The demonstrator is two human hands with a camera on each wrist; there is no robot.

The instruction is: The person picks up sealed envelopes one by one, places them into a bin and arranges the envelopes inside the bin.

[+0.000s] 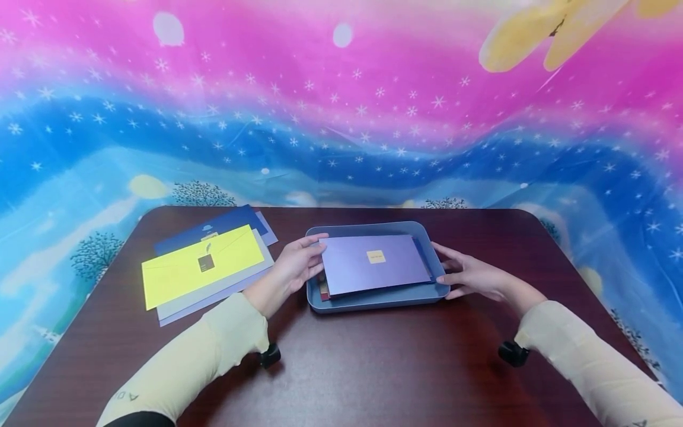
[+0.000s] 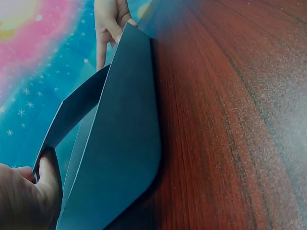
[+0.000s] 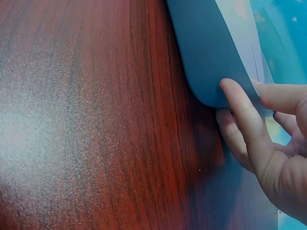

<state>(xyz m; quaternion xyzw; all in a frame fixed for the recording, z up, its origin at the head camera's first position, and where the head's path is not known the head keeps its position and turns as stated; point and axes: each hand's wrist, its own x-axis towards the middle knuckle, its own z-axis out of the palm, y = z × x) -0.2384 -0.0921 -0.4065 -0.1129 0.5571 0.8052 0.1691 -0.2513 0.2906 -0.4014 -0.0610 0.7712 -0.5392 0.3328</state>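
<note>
A blue-grey tray point(image 1: 373, 303) sits in the middle of the table with a small pile of envelopes inside. On top lies a pale purple envelope point(image 1: 349, 270) with a cream square label. My left hand point(image 1: 290, 265) pinches its left edge, thumb against fingers; in the left wrist view the envelope point(image 2: 72, 112) tilts up above the tray wall point(image 2: 120, 129). At the opposite end my right hand point(image 1: 475, 276) holds the tray's right side. In the right wrist view its fingers press the tray's outer corner point(image 3: 206, 57). The lower envelopes are mostly hidden.
Left of the tray, a loose fan of envelopes lies on the dark wooden table point(image 1: 373, 367): a yellow envelope point(image 1: 176, 270) on top, grey and purple ones beneath, a dark blue envelope point(image 1: 235, 220) behind. A colourful cloth point(image 1: 320, 118) hangs behind the table.
</note>
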